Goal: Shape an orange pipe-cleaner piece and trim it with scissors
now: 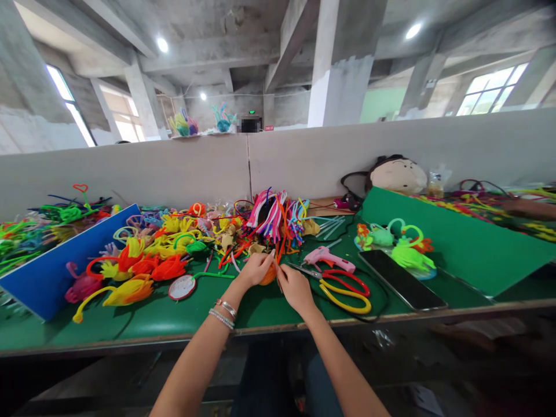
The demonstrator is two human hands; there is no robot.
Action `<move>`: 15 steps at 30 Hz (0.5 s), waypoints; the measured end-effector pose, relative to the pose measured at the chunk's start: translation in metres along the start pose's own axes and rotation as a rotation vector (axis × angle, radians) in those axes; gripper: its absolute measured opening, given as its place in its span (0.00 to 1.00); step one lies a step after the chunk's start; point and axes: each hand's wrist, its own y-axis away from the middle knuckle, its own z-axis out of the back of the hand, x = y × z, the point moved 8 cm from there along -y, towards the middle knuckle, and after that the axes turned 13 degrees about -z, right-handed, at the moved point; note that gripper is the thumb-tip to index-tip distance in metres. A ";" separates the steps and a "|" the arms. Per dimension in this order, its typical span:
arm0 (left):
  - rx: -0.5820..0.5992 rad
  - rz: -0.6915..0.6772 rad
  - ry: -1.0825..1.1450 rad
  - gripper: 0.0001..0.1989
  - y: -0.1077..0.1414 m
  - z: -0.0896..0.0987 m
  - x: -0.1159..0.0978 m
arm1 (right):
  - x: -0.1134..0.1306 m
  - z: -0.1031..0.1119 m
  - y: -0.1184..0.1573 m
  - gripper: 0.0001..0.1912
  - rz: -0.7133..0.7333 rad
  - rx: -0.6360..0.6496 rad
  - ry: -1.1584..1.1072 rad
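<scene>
Near the front of the green-topped table, my left hand (257, 270) is closed around an orange fuzzy piece (267, 275), which shows partly under the fingers. Right beside it, my right hand (296, 286) is closed in a pinch at the piece's edge, where orange pipe cleaner shows between the hands. Its exact grip is hidden. Just behind both hands stands a bundle of pink, white and purple pipe cleaners (268, 217). Scissors (343, 291) with red and yellow handles lie close to my right hand, below a pink glue gun (329, 258).
Left are yellow and orange pipe-cleaner figures (129, 291), a round white disc (182, 287) and a blue divider (73, 260). On the right, a black phone (402, 280) lies near a bright green figure (410, 258) and a green divider (456, 243). A grey partition (304, 156) stands behind.
</scene>
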 end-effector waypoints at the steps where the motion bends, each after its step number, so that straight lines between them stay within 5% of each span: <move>1: -0.007 -0.015 -0.026 0.27 0.000 0.000 -0.001 | -0.001 -0.001 -0.001 0.19 -0.015 0.010 0.000; 9: -0.068 -0.090 -0.066 0.24 0.002 0.003 -0.006 | -0.008 -0.006 -0.002 0.22 -0.081 0.112 -0.229; 15: -0.192 -0.026 0.077 0.24 -0.001 0.009 0.003 | -0.008 0.005 -0.001 0.24 -0.053 -0.020 -0.403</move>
